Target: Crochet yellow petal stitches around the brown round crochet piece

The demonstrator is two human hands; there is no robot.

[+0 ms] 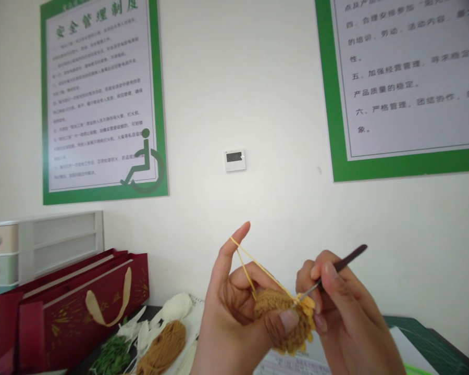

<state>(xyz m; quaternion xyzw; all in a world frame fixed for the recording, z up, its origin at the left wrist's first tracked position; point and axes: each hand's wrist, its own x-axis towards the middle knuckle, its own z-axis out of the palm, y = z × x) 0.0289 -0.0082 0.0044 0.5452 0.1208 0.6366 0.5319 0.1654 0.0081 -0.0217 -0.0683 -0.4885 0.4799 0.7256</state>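
My left hand (238, 312) grips a brown crocheted piece (273, 302) with a yellow edging (308, 312), its thumb pressed on the front. Over its raised index finger loops a yellow yarn strand (258, 263) that runs down to the piece. In my right hand (344, 307) is a crochet hook (349, 257) with a dark handle, held like a pen. The metal tip of the hook meets the yellow edging where the strand arrives. Part of the piece is hidden behind my left thumb and fingers.
Dark red gift bags (78, 307) stand at left before a drawer unit (62, 245). Near them lie a brown yarn skein (163, 346), green yarn (112, 354) and white yarn (176, 307). A green cutting mat (422, 338) and papers are at right. Posters and a wall panel (235, 160) hang behind.
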